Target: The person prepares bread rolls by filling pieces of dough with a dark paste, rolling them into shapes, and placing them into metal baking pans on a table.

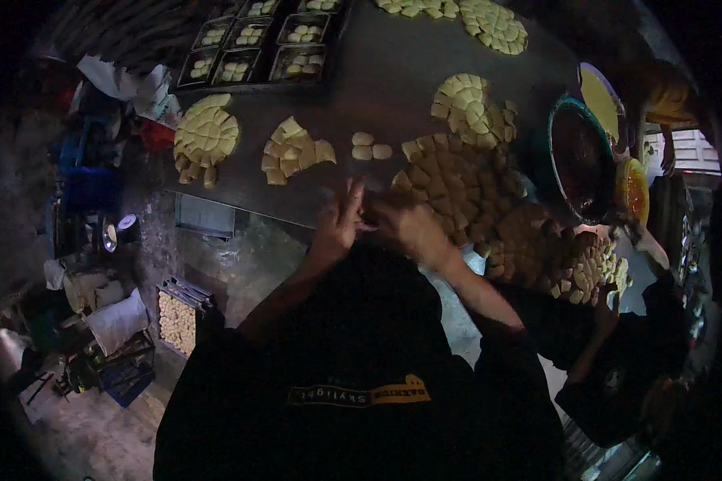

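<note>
Holding bare left hand (341, 224) angled away, fingers extended, slightly parted | reaching bare right hand (413, 231) inward, fingers bent, blurred; cannot tell hold of either | small, pale, rounded dough pieces (363, 151) just beyond fingertips; tan, square-cut dough cluster (441, 183) right of fingers; all on dark, smooth tabletop (377, 84)

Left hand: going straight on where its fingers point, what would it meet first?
The left hand would probably meet the small group of three dough pieces first, though its height above the table is unclear.
</note>
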Action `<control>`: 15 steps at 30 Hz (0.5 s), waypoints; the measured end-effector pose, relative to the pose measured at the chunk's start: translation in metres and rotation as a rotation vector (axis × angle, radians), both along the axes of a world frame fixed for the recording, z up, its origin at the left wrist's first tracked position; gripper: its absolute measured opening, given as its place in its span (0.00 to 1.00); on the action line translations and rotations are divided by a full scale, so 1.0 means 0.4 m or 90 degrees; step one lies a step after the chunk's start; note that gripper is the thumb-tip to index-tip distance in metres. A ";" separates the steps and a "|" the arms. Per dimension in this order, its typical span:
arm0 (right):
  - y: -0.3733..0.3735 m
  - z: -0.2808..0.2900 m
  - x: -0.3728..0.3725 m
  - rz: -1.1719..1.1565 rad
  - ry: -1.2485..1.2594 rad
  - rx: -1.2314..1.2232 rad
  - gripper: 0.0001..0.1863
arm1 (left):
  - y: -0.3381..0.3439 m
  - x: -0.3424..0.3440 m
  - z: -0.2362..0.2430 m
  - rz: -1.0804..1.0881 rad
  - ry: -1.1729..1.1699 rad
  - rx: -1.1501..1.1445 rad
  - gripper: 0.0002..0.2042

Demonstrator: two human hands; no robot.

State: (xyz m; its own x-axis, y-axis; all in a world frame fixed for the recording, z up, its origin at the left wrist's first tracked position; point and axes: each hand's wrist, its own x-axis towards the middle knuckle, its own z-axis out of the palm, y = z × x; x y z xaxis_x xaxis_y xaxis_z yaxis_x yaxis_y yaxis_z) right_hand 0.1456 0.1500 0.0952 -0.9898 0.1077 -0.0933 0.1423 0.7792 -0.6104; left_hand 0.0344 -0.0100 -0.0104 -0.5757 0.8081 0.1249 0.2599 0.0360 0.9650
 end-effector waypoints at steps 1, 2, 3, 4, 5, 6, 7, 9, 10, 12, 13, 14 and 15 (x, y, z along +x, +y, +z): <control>0.035 -0.020 -0.038 -0.026 -0.017 -0.111 0.24 | 0.010 -0.009 0.004 0.004 -0.030 0.022 0.23; 0.069 -0.038 -0.077 -0.057 -0.032 -0.224 0.24 | 0.018 -0.018 0.013 0.008 -0.059 0.040 0.25; 0.104 -0.086 -0.104 -0.129 0.065 -0.388 0.24 | 0.033 -0.035 0.056 -0.002 -0.092 0.067 0.26; 0.151 -0.133 -0.136 -0.130 0.108 -0.293 0.21 | 0.036 -0.053 0.067 -0.015 -0.099 0.083 0.27; 0.199 -0.184 -0.177 -0.122 0.150 -0.199 0.19 | 0.033 -0.071 0.076 -0.019 -0.102 0.097 0.27; 0.233 -0.225 -0.203 -0.117 0.189 -0.104 0.17 | 0.017 -0.094 0.054 -0.025 -0.083 0.101 0.28; 0.255 -0.255 -0.221 -0.126 0.173 -0.088 0.17 | 0.003 -0.115 0.063 -0.013 -0.129 0.076 0.28; 0.292 -0.289 -0.238 -0.153 0.145 -0.049 0.15 | -0.022 -0.152 0.144 0.018 -0.290 0.003 0.29; 0.308 -0.298 -0.227 -0.121 0.149 -0.059 0.15 | -0.035 -0.166 0.182 0.033 -0.402 -0.050 0.29; 0.304 -0.296 -0.240 -0.031 0.147 -0.098 0.16 | -0.092 -0.191 0.149 0.052 -0.405 -0.038 0.29; 0.300 -0.277 -0.243 -0.035 0.085 -0.106 0.18 | -0.115 -0.199 0.124 0.060 -0.407 -0.032 0.29; 0.273 -0.207 -0.251 -0.036 0.021 -0.115 0.19 | -0.138 -0.203 0.104 0.071 -0.403 -0.021 0.29; 0.251 -0.164 -0.250 -0.044 -0.042 -0.121 0.20 | -0.155 -0.208 0.085 0.074 -0.398 -0.009 0.29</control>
